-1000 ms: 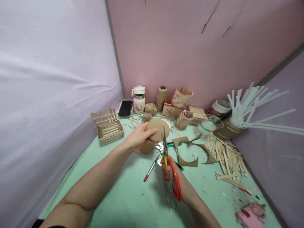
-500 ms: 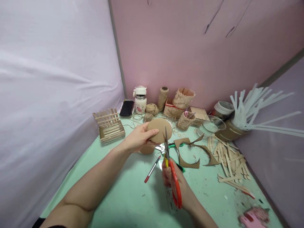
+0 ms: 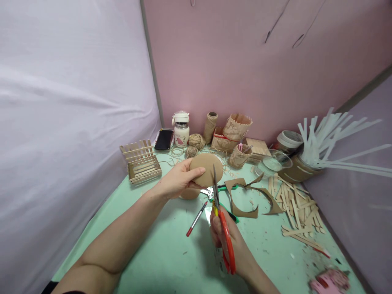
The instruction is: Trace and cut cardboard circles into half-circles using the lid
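Between the thumb and fingers of my left hand (image 3: 183,176) is a round cardboard disc (image 3: 206,169), held up off the table. My right hand (image 3: 225,228) is wrapped round the red handles of a pair of scissors (image 3: 226,241). Their blades point upward and overlap the disc's right side; I cannot tell whether they touch it. Under my left hand a second cardboard disc (image 3: 190,194) partly shows. Green-handled pruning shears (image 3: 210,192) lie behind the scissors, partly hidden. A red and silver pen (image 3: 197,219) rests nearby on the table.
Cut cardboard scraps (image 3: 245,210) and a pile of wooden sticks (image 3: 295,204) lie to the right. At the back stand a white bottle (image 3: 181,132), a twine ball (image 3: 196,141), a clear bowl (image 3: 272,164) and white glue sticks (image 3: 318,141). A stick basket (image 3: 143,167) sits left.
My right hand and the scissors have shifted very slightly down and right. The left hand still holds the disc, almost unmoved.
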Demonstrator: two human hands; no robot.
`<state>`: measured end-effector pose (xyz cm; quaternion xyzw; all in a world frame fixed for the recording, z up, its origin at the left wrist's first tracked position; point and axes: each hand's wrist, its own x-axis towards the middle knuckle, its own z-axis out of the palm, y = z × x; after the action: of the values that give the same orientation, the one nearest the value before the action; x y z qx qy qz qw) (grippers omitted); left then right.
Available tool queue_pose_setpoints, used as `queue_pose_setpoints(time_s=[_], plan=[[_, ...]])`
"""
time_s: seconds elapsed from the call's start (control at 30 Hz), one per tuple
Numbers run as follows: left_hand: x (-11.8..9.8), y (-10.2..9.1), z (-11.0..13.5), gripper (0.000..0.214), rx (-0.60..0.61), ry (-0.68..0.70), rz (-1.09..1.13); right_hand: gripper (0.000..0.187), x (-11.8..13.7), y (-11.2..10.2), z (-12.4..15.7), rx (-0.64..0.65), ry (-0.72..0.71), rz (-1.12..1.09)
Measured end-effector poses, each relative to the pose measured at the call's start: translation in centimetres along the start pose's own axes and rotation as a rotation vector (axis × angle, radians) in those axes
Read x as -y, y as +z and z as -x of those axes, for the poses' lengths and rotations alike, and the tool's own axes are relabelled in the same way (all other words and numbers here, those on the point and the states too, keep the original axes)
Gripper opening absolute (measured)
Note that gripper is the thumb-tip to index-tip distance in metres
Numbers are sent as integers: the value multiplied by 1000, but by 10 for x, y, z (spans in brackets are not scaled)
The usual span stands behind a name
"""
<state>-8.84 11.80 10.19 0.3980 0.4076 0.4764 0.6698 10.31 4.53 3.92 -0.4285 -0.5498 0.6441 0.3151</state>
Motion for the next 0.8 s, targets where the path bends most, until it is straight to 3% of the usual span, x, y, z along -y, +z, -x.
queue_pose_setpoints(time_s=[0.33,0.57,0.8], plan=[[-1,0,1,40,11,1,-1,46,-4,7,-1,14,64,-65],[-1,1,2,39,-7,-8,-2,43,-9,6,-1,-55,41,66],[-1,4,0,42,-74,-50,-6,46,-5,5,-4,-44,33,152]])
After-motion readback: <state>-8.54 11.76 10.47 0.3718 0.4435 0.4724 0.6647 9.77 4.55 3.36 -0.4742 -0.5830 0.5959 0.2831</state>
